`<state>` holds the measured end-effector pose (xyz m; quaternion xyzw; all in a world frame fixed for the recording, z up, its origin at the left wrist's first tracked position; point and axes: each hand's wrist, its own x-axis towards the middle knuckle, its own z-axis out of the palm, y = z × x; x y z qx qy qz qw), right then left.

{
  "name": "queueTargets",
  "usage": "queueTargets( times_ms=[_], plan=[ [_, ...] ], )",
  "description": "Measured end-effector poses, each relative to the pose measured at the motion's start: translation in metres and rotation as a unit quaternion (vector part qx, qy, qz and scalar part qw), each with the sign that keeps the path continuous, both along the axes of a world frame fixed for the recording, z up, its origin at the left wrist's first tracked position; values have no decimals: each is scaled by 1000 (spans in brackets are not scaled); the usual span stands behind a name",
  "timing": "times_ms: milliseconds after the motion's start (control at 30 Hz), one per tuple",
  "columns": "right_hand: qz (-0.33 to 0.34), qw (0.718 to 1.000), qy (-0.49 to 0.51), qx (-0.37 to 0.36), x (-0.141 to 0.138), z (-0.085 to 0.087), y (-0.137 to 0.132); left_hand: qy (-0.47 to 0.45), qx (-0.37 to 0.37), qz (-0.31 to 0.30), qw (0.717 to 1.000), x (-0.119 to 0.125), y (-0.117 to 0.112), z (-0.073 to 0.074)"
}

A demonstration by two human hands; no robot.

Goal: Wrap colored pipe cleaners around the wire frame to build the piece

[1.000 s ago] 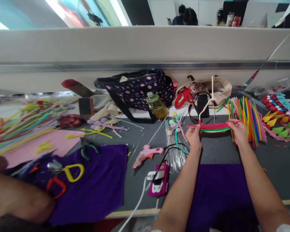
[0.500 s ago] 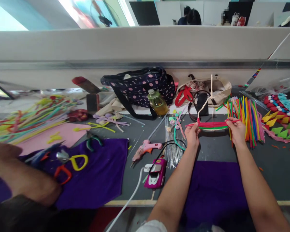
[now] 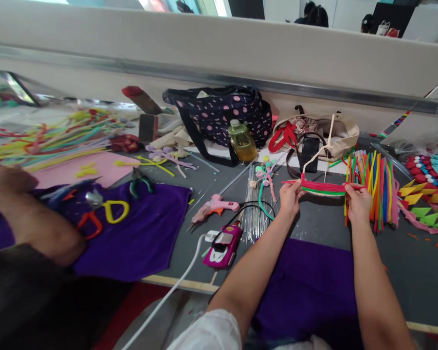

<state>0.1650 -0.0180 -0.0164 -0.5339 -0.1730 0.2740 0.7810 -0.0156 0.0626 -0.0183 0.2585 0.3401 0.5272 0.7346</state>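
Observation:
Both my hands hold a short bundle of pink, red and green pipe cleaners (image 3: 323,188) level above the dark table. My left hand (image 3: 291,197) pinches its left end, where a cream pipe cleaner (image 3: 318,153) is wound on and sticks up. My right hand (image 3: 357,201) pinches the right end. Just right of my right hand lies a pile of multicoloured pipe cleaners (image 3: 375,187). A purple cloth (image 3: 310,287) lies under my forearms.
A pink glue gun (image 3: 213,205), a magenta phone (image 3: 222,240) on a white cable, thin wires (image 3: 253,214), a bottle (image 3: 242,142), a dotted bag (image 3: 222,112) and a cream bag (image 3: 337,133) lie nearby. Another person's arm (image 3: 32,214) rests on a purple cloth (image 3: 138,228) at left. Craft shapes (image 3: 428,187) sit at right.
My view has tilted down and turned a little. My hands keep their grip on the bundle and have hardly shifted over the table.

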Motion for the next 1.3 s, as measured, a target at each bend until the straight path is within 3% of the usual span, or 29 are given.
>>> queueTargets(
  times_ms=[100,500,767,933,1100,1300],
  plan=[
    [1,1000,14,8,0,0,-2,1,8,-30,1000,-1,-2,0],
    [-6,1000,-10,26,-7,9,-1,-29,23,16,999,-7,-5,8],
    [-3,999,-30,35,-7,11,-3,-10,2,-72,997,-4,-7,9],
    [-21,999,-17,21,-11,17,-4,-4,13,-64,998,-1,-10,8],
    [8,1000,23,-16,-16,20,-4,-7,35,-61,997,0,-12,11],
    [-13,998,37,-39,-24,23,-4,-61,53,-116,990,-2,-14,18]
  ],
)
